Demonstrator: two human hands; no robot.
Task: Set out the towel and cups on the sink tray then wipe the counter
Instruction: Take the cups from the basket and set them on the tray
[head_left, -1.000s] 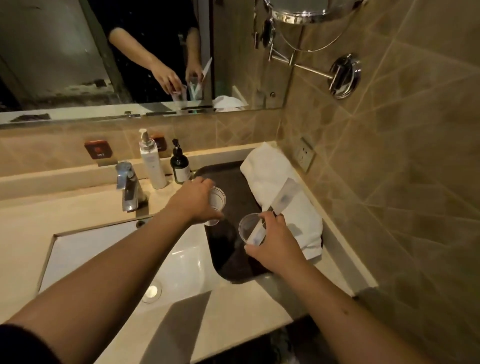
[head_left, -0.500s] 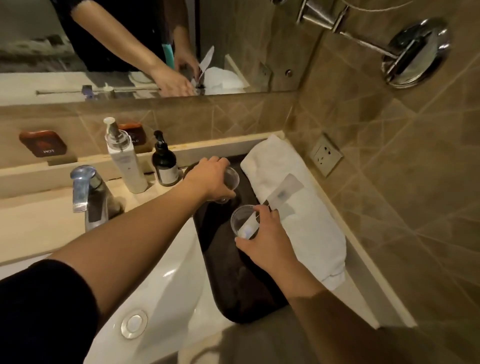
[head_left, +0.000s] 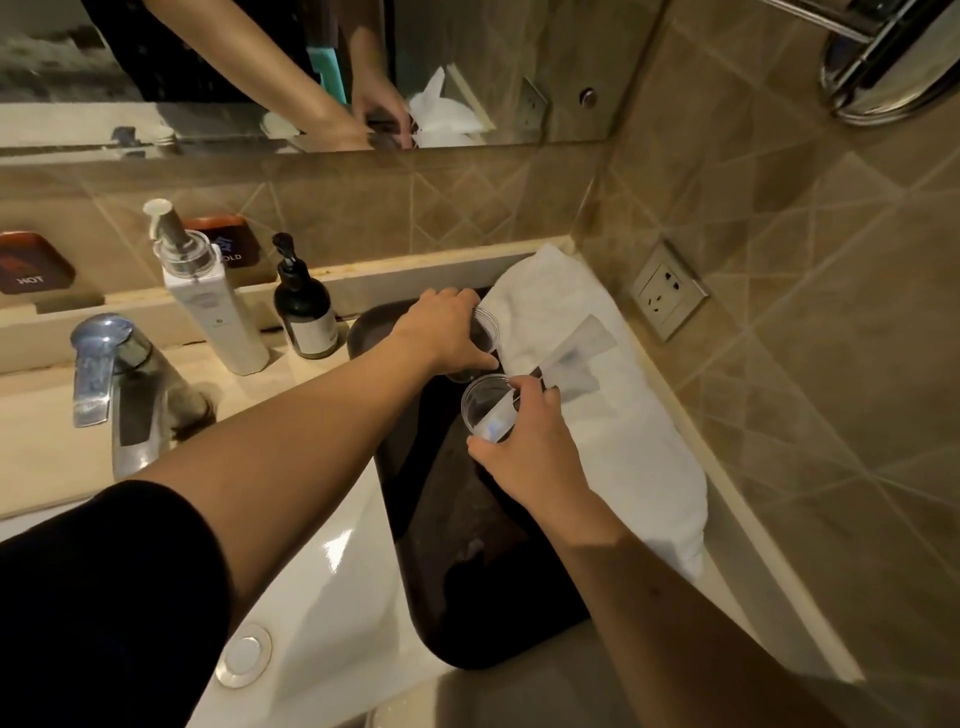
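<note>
A person's left hand (head_left: 447, 332) closes its grip on one clear cup (head_left: 485, 332) at the dark tray's (head_left: 467, 597) far end while the right hand (head_left: 524, 457) grips a second cup (head_left: 480, 402) holding a wrapped packet, apparently to pair them beside the folded white towel (head_left: 623, 431) lining the tray's wall side.

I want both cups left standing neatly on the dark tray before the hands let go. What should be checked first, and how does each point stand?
1. Left hand grips far cup: ok.
2. Right hand grips near cup: ok.
3. Far cup's base down on tray: cannot tell, hand hides it.
4. Near cup upright: not ok, it is tilted.
5. Wrapped packet seated in near cup: ok, though it leans out over the towel.
6. Bare tray space for the near cup: ok.
</note>
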